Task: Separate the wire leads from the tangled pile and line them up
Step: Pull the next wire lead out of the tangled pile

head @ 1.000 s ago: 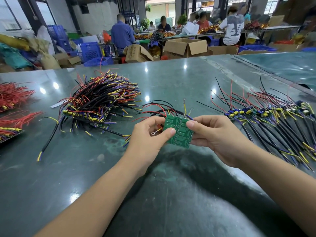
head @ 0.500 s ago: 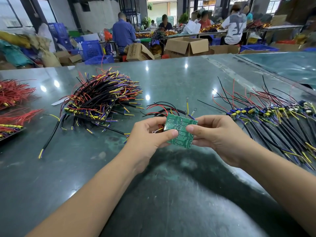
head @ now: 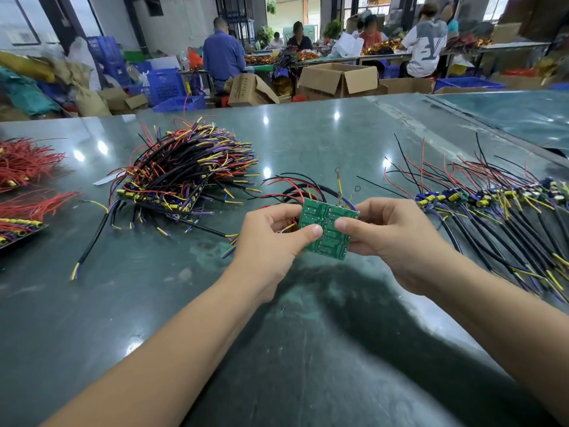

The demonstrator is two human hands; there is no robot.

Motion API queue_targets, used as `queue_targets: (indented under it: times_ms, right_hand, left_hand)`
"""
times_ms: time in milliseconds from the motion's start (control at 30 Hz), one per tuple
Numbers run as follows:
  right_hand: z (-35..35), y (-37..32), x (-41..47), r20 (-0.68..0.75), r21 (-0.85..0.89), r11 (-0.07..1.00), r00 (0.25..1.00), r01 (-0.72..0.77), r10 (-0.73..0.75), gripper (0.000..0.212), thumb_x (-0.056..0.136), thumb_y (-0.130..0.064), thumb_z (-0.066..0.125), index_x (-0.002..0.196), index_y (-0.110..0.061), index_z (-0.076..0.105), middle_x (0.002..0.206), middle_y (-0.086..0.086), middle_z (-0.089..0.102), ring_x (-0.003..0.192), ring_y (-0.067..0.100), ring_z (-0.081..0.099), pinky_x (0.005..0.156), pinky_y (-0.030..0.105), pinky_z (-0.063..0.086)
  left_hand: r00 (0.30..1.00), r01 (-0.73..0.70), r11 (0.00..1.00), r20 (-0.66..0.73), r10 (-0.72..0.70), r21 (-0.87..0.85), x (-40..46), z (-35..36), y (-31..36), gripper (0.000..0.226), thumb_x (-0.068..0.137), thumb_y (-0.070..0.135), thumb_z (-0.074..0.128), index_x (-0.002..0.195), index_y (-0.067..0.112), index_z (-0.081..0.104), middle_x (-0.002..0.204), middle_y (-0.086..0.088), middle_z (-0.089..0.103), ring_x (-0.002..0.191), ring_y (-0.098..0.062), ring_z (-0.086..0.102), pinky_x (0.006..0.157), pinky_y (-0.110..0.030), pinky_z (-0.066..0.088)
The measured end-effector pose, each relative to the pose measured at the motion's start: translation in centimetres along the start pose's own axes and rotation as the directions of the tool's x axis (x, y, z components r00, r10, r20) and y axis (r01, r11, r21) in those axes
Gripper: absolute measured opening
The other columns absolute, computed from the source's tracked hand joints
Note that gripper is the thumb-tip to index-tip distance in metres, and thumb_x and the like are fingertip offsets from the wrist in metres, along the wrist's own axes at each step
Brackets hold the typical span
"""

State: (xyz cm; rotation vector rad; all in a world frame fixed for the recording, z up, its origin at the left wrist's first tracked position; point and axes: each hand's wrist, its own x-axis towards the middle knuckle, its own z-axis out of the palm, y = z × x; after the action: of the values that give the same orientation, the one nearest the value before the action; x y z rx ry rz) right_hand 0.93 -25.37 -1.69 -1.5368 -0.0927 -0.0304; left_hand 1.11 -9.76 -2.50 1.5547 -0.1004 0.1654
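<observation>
I am watching both hands holding one green board (head: 328,231) above the dark green surface (head: 308,349), near its middle. The left hand (head: 271,241) is pinching the board's left edge, thumb on its face and the other fingers curled behind it. The right hand (head: 391,238) is gripping the right edge the same way, thumb pressing on the face. The board is tilting a little, its solder side facing me.

Leads (head: 295,188) are running out from behind the board: black, red, yellow and purple ones, looping up and away from the hands. I am counting two ring terminals (head: 357,188) standing above the board's top edge; the number of leads I cannot tell.

To the left, one tangled pile (head: 181,174) is lying on the surface, well apart from the hands, with black, red, yellow and purple wires sticking out in every direction. A single black cable (head: 92,238) with yellow and purple tips is trailing out of it toward me.

To the right, one row (head: 492,208) of sorted boards is lying side by side, their black cables fanning toward me and their thin red and black wires pointing away. They are too crowded to count.

At the far left edge two bundles of red wires (head: 27,161) are lying, one behind the other.

Beyond the surface I am seeing several people at other tables and three open cartons (head: 338,80).
</observation>
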Motion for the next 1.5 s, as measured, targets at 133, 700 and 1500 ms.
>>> queue_targets:
  times_ms: [133,700,1500]
  right_hand:
    - [0.4,0.3,0.2,-0.055,-0.084,0.996,0.997,0.044,-0.048,0.008,0.081,-0.002,0.07,0.076,-0.004,0.065,0.075,0.012,0.062,0.067,0.019,0.061,0.059,0.022,0.056]
    - [0.2,0.6,1.2,-0.054,-0.068,0.997,0.998,-0.033,0.03,0.008,0.081,-0.002,0.07,0.077,-0.001,0.063,0.081,0.018,0.064,0.069,0.021,0.064,0.056,0.02,0.054]
    - [-0.2,1.1,1.9,-0.036,-0.061,0.995,0.996,-0.079,0.077,0.008,0.081,-0.002,0.071,0.077,-0.002,0.064,0.068,0.006,0.062,0.054,0.01,0.062,0.052,0.019,0.053]
  left_hand:
    - [0.999,-0.042,0.998,-0.028,0.043,0.045,-0.1,0.2,-0.2,0.031,0.076,-0.006,0.072,0.075,0.024,0.07,0.069,0.008,0.072,0.068,-0.009,0.066,0.073,-0.032,0.058]
    - [0.992,0.007,0.998,-0.123,0.002,0.07,0.4,1.2,-1.0,0.045,0.074,-0.004,0.075,0.062,0.04,0.073,0.063,0.018,0.069,0.066,-0.008,0.065,0.082,-0.049,0.057]
    - [0.994,0.061,0.998,-0.088,-0.062,-0.016,0.6,1.5,-2.1,0.025,0.078,-0.005,0.07,0.075,0.02,0.073,0.075,0.003,0.073,0.073,-0.017,0.068,0.072,-0.035,0.059]
